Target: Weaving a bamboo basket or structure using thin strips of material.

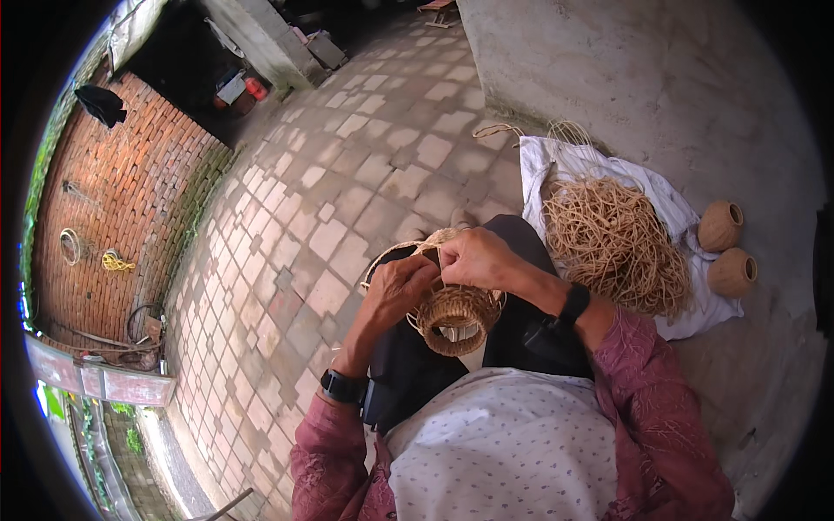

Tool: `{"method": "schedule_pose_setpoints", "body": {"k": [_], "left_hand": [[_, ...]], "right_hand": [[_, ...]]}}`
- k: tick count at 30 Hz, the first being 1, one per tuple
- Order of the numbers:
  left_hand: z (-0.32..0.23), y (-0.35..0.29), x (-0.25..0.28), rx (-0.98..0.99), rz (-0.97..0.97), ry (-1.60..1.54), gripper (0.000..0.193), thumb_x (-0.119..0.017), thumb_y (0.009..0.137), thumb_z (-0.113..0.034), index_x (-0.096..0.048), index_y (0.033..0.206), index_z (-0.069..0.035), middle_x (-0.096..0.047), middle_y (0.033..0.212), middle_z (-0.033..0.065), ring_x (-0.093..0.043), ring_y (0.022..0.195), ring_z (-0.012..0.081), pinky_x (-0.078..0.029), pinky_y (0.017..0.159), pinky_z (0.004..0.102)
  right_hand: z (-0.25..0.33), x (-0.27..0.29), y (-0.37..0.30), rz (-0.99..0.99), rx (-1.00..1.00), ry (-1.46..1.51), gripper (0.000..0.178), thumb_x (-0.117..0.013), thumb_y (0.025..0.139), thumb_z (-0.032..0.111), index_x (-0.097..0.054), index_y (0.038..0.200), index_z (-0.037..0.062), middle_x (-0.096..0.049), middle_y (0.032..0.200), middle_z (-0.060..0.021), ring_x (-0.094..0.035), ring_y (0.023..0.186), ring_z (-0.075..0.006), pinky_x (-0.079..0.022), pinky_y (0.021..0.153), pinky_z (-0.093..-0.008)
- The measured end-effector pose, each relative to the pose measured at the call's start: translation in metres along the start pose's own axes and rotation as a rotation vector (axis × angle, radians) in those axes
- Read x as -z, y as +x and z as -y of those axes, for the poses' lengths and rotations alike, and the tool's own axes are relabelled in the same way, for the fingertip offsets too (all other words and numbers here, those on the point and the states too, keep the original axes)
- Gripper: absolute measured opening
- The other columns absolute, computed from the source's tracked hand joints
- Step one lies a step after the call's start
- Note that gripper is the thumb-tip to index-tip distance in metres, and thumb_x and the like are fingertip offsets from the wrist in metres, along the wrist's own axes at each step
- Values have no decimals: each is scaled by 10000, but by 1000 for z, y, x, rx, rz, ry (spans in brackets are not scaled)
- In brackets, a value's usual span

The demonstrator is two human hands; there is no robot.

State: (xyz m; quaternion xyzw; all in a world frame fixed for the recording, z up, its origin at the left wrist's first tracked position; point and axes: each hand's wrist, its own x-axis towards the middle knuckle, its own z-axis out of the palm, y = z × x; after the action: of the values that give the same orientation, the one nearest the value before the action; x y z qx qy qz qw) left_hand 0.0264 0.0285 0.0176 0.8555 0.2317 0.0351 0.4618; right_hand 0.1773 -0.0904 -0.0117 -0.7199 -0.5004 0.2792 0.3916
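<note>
A small round woven straw basket (455, 323) sits between my thighs, its ringed opening turned toward me. A braided straw cord (434, 239) loops past its far side and runs to my fingers. My left hand (398, 291) is closed at the basket's left, with its fingertips pinching the cord. From the right, my right hand (482, 259) reaches over the basket's far edge, thumb and finger pinched on the cord close to the left fingertips. The exact spot between the fingertips is partly hidden by the knuckles.
To my right, a heap of tan straw cord (612, 243) lies on a white cloth sack (625, 178). Two small woven pots (732, 273) rest beside it, near a grey concrete wall (625, 78). Paving tiles (330, 234) stretch ahead toward a brick wall (130, 165) on the left.
</note>
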Motion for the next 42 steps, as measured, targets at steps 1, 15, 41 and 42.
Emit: {"method": "schedule_pose_setpoints", "body": {"k": [1, 15, 41, 42], "left_hand": [[2, 2, 3, -3, 61, 54, 252, -567, 910, -244, -649, 923, -7, -614, 750, 34, -581, 685, 91, -472, 598, 264], [18, 0, -1, -45, -36, 112, 206, -611, 888, -224, -667, 878, -27, -621, 804, 28, -581, 704, 111, -467, 617, 272], [-32, -6, -19, -409, -89, 360, 94, -687, 774, -92, -671, 861, -60, -641, 770, 106, -645, 716, 282, -507, 643, 366], [-34, -6, -19, -410, -83, 371, 96, -681, 779, -104, -672, 866, -65, -649, 770, 110, -652, 713, 281, -508, 641, 367]], "right_hand": [[1, 2, -1, 1, 0, 1, 144, -654, 664, 222, -684, 723, 94, -668, 697, -97, -661, 685, -263, -508, 652, -365], [-12, 30, -43, -64, 39, 131, 77, -646, 719, 90, -637, 713, 14, -588, 579, -18, -538, 557, -61, -420, 511, -255], [-32, -18, -70, -152, -9, 538, 126, -686, 827, 88, -681, 900, -15, -697, 781, -90, -637, 736, -89, -512, 664, -277], [-32, -19, -71, -153, -9, 539, 126, -686, 827, 88, -681, 900, -15, -697, 781, -90, -637, 736, -89, -512, 664, -277]]}}
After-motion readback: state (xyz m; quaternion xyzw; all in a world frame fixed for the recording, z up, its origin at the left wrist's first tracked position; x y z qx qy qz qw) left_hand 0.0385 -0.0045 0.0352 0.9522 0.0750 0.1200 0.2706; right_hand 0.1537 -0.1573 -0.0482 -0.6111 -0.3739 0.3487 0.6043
